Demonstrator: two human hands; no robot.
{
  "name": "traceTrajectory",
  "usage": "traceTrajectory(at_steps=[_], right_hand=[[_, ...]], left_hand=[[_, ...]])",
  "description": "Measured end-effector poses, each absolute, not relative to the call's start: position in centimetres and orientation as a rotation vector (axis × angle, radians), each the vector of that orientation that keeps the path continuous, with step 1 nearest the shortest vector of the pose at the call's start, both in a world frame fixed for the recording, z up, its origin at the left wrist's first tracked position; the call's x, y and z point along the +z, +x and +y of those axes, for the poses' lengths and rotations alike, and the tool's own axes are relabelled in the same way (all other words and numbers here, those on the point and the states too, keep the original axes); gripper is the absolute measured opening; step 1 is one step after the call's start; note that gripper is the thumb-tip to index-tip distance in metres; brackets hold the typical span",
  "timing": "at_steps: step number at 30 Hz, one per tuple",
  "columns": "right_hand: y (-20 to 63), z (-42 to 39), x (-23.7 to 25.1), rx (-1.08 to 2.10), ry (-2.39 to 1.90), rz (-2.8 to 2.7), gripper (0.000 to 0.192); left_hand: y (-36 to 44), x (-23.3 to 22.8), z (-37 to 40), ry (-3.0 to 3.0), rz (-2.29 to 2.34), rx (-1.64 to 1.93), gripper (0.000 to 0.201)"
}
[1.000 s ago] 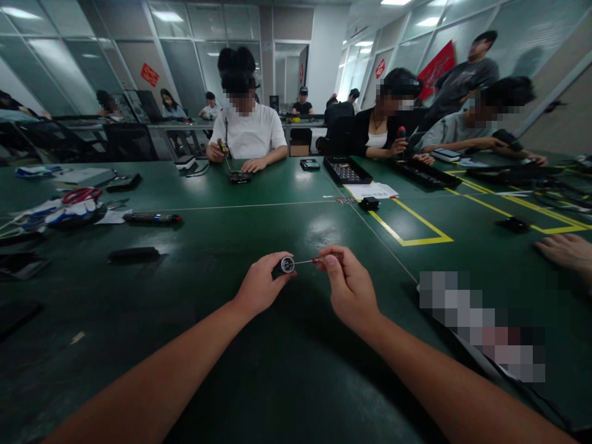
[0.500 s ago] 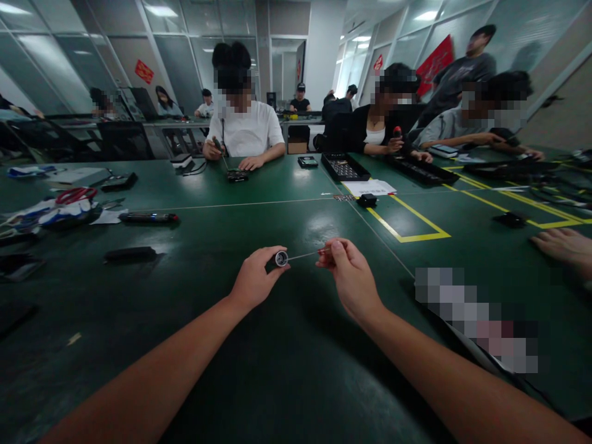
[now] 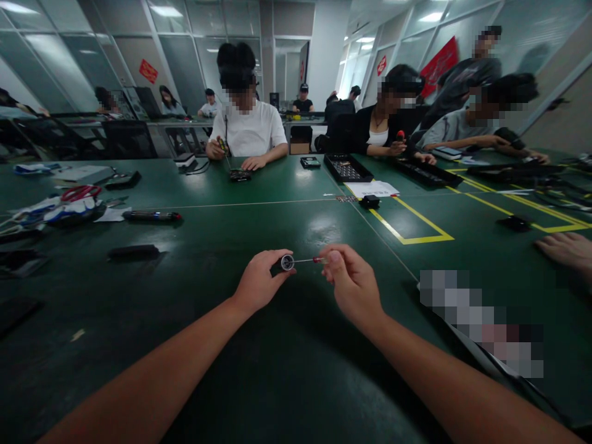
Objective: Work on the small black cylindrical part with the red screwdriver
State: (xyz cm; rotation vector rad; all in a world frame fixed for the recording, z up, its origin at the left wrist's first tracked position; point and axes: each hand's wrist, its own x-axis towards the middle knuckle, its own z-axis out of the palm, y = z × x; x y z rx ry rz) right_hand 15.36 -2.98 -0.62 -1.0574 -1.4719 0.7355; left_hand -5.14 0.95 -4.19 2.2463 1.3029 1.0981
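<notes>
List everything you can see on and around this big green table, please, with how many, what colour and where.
small round part: one, black with a silvery face, pinched in the left hand
small screwdriver: one, thin metal shaft with a red handle, tip at the round part, held in the right hand
table: one, dark green, with yellow tape lines at right
black tray: one, far side, right of centre
white paper: one sheet, near the black tray
dark pen-shaped tool: one, lying at left
red-handled scissors: one pair, far left
people: several seated along the far side
another person's hand: one, right edge
left hand: one, bare
right hand: one, bare
</notes>
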Motion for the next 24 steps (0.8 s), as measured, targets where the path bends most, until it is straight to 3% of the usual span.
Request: traceTrajectory(at_steps=[2, 6, 13, 16, 20, 24], right_hand=[[15.3, -3.2, -0.5, 0.665, -1.084, -1.516, 0.035], [15.4, -3.3, -0.7, 0.616, -1.095, -1.510, 0.022], [15.0, -3.3, -0.8, 0.560, -1.108, -1.521, 0.020], [14.9, -2.5, -0.9, 0.738, -1.080, -1.297, 0.022], [15.4, -0.6, -1.5, 1.311, -1.016, -0.829, 0.031], [15.8, 0.1, -2.0, 1.191, -0.991, -0.826, 0.028]], left_hand=[[-5.1, -4.3, 1.0, 2.240, 1.287, 1.099, 0.034], [-5.2, -4.5, 1.0, 2.218, 1.297, 1.114, 0.034], [-5.0, -4.1, 0.8, 2.249, 1.312, 1.098, 0.033], [-5.1, -4.0, 1.0, 2.294, 1.266, 1.170, 0.031], [-5.8, -4.0, 1.5, 2.327, 1.272, 1.184, 0.029], [-6.1, -4.2, 2.0, 2.249, 1.385, 1.096, 0.032]])
